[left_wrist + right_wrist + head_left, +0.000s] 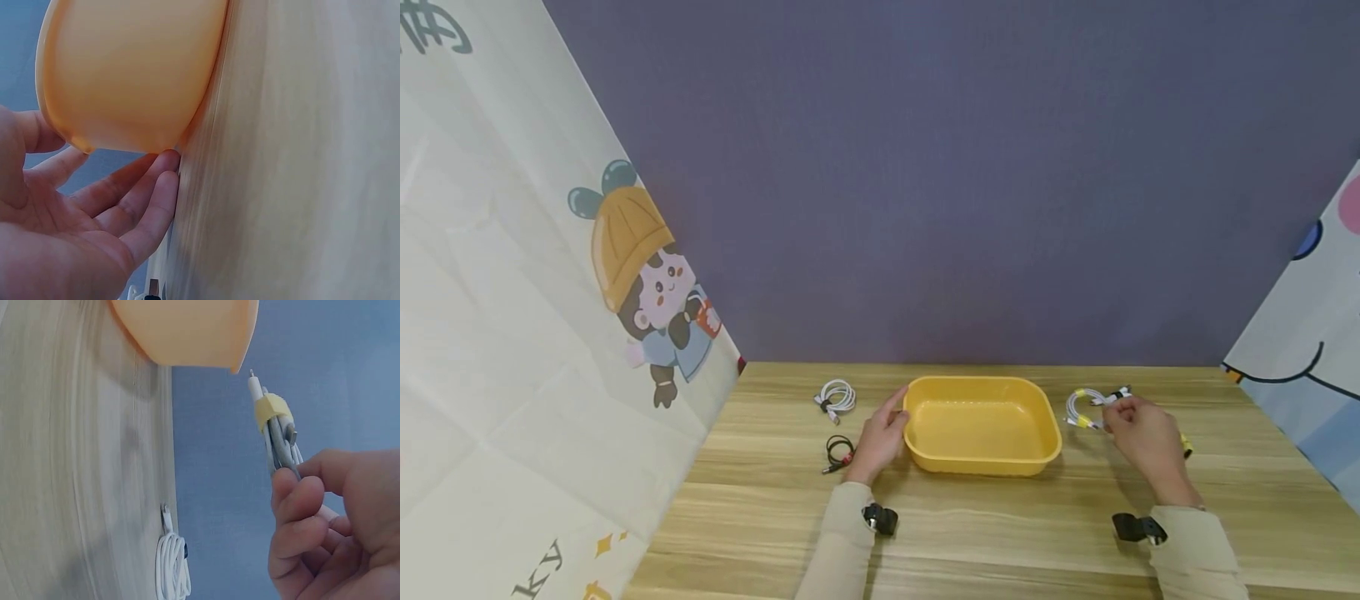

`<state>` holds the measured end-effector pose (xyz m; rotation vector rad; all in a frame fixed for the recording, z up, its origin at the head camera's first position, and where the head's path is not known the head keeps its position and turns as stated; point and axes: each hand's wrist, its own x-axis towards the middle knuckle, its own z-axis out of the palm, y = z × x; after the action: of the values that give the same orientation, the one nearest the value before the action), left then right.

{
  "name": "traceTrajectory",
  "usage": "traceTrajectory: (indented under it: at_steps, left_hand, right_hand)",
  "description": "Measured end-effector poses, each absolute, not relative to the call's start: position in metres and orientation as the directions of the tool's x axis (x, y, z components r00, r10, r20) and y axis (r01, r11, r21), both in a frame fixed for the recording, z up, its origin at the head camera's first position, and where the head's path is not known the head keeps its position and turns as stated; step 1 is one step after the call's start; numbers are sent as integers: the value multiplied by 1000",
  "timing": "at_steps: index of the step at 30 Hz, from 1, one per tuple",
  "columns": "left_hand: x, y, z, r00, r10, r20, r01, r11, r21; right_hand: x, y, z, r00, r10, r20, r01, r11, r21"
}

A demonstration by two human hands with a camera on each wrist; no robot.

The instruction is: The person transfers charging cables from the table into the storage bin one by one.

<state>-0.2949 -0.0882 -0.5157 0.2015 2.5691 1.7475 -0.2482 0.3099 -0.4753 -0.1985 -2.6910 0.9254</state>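
My left hand [880, 440] is at the left end of a yellow plastic basin [981, 466]. In the left wrist view, its fingertips [167, 161] touch the basin's outer end wall low down, and the thumb is up by the rim. To the right of the basin, my right hand [1148, 442] pinches a coiled white cable [1072, 407] with yellow straps. The right wrist view shows this coil raised off the table, its yellow strap [273, 409] and plug ends pointing toward the basin. Part of the coil is hidden by my fingers.
Another white cable [172, 565] with a black tie lies behind my right hand. A yellow-and-black item [1186, 446] is partly hidden by that hand. Left of the basin lie a coiled white cable [838, 398] and a black cable [839, 454]. A dark panel [970, 183] stands behind the table.
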Motion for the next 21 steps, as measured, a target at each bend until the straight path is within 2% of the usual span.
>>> traceTrajectory:
  at_steps: [21]
  left_hand:
    - [-293, -87, -512, -990, 111, 86, 124, 407, 905]
  right_hand:
    - [-247, 282, -462, -940, 202, 275, -35, 745, -666]
